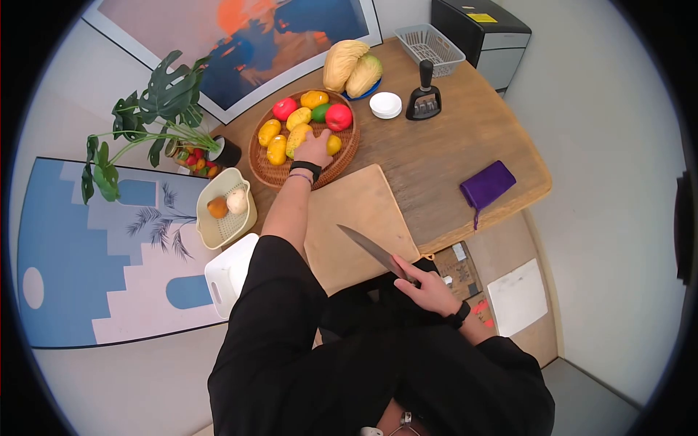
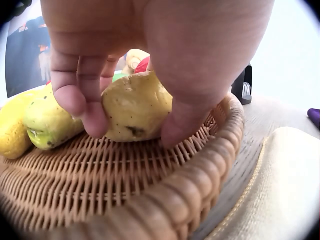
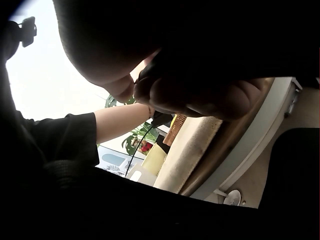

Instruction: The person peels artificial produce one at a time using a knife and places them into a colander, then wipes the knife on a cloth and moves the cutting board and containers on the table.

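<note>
My left hand [image 1: 314,150] reaches into a round wicker basket [image 2: 175,192]. Between its thumb and fingers it holds a rounded yellow fruit [image 2: 135,107] with dark specks and a brown scar, low over the woven bottom. Longer yellow-green fruits [image 2: 52,120] lie to the left of the fingers. At the table's near edge, my right hand [image 1: 430,293] grips a kitchen knife [image 1: 368,248] by its handle, the blade slanting across the tan cutting board [image 1: 356,207]. In the right wrist view the curled fingers [image 3: 172,95] are dark and the knife is mostly hidden.
Red fruits [image 1: 338,117] and a green one [image 1: 320,112] share the basket. Beyond it stand cabbages [image 1: 345,65], white dishes [image 1: 385,105] and a black-handled sharpener [image 1: 424,102]. A cream basket [image 1: 243,221] and white tray [image 1: 218,280] are left; a purple pouch [image 1: 488,184] lies right.
</note>
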Action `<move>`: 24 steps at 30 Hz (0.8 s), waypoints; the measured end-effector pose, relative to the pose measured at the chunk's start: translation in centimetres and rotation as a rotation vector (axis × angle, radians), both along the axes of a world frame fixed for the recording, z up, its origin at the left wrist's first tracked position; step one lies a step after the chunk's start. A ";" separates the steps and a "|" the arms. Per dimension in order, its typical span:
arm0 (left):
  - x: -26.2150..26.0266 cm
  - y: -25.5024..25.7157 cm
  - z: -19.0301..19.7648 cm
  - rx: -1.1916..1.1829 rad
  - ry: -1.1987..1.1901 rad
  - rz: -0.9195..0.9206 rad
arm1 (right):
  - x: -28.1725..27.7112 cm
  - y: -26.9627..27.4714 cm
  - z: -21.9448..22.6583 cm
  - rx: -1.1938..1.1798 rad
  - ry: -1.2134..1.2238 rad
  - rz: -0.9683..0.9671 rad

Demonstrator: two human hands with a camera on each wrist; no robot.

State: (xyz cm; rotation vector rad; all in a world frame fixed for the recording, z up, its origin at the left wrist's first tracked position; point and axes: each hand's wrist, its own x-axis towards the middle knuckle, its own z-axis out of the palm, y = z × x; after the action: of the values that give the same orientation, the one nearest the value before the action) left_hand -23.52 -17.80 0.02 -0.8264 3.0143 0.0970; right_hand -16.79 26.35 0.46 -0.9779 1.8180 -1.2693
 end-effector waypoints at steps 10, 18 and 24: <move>6.1 0.2 2.3 0.743 0.676 0.230 | 0.3 -1.6 -1.2 -0.009 -0.041 0.034; 17.1 9.2 0.5 1.947 1.249 0.237 | 0.7 -3.8 -0.9 0.031 -0.234 0.005; 21.1 16.5 -2.6 2.016 1.217 0.258 | 2.3 -6.2 -2.0 -0.166 -0.020 0.005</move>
State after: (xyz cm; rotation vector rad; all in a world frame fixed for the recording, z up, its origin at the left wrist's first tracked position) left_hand -2.39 -1.33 -2.61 -0.6652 1.1896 3.3848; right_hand -14.50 20.18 -1.59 -1.0533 1.7151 -1.4400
